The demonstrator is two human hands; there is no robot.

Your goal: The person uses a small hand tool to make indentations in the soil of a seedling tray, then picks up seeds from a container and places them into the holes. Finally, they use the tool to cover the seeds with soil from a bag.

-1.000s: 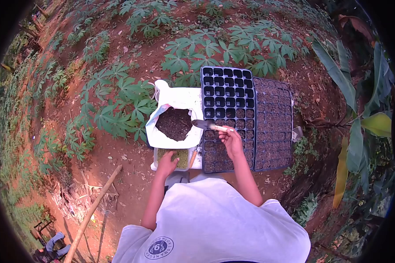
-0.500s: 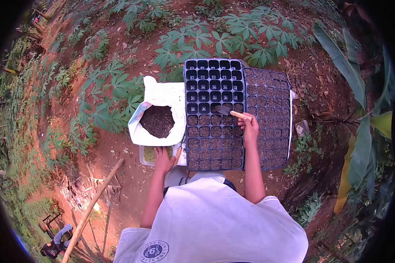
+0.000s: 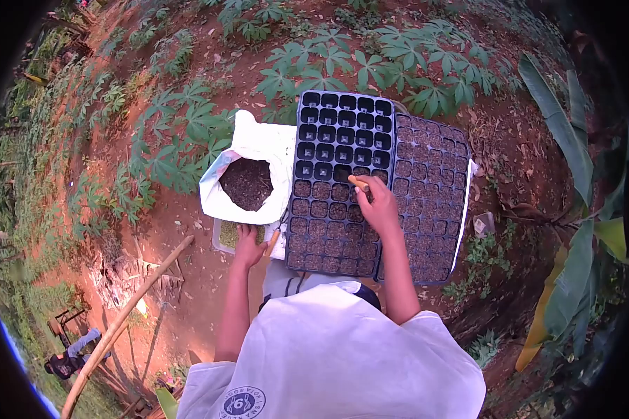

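While the right hand (image 3: 380,204) pinches the trowel (image 3: 358,183), slanting far-left over the left tray (image 3: 337,108), the left hand (image 3: 247,247), loosely open with no visible hold, reaches the box (image 3: 217,236) farther left.

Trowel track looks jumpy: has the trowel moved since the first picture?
Yes, rightward: away from the bag, with the trowel now further over the half-filled tray.

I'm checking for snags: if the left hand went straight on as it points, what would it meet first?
The left hand would probably meet the near side of the white sack, though depth there is unclear.
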